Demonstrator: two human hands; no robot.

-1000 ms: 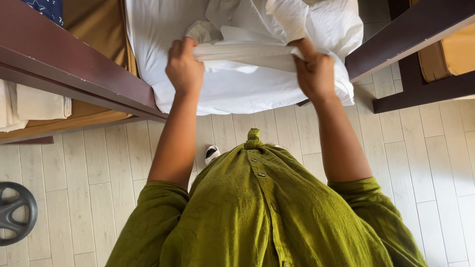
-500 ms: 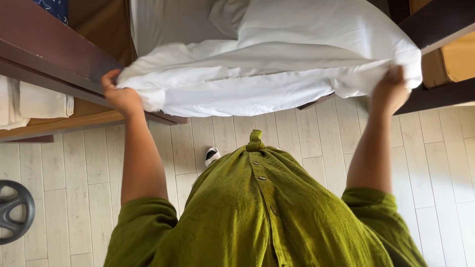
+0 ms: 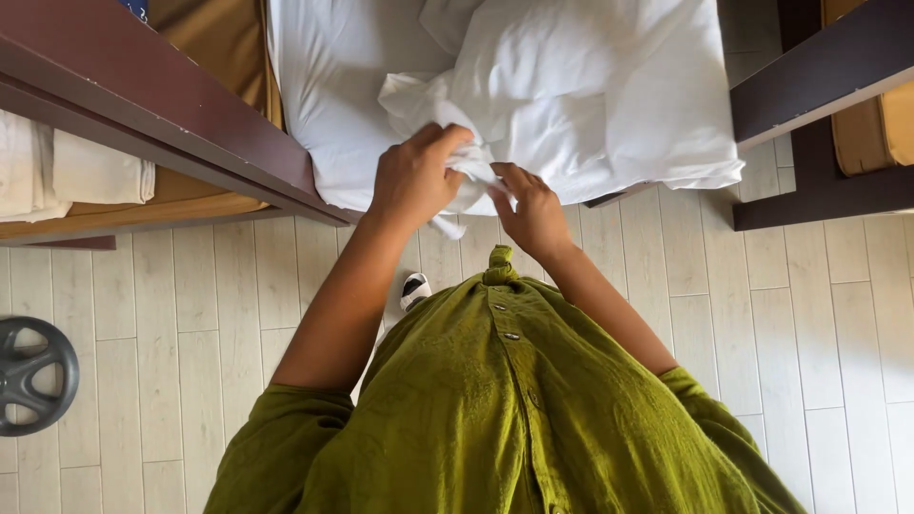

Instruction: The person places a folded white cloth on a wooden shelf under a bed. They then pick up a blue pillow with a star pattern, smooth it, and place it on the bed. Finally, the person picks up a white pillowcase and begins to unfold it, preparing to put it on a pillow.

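Hands drawn together from wide spread; left hand (image 3: 414, 176) and right hand (image 3: 531, 209) grip bunched white sheet (image 3: 590, 105) over bed (image 3: 324, 86).

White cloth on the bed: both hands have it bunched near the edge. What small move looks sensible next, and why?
Probably draw the hands apart along the hem. The left hand and right hand grip the white cloth close together at one gathered spot by the bed's near edge, so the fabric between them is crumpled, while the rest lies wrinkled over the mattress. Spreading would likely flatten it.
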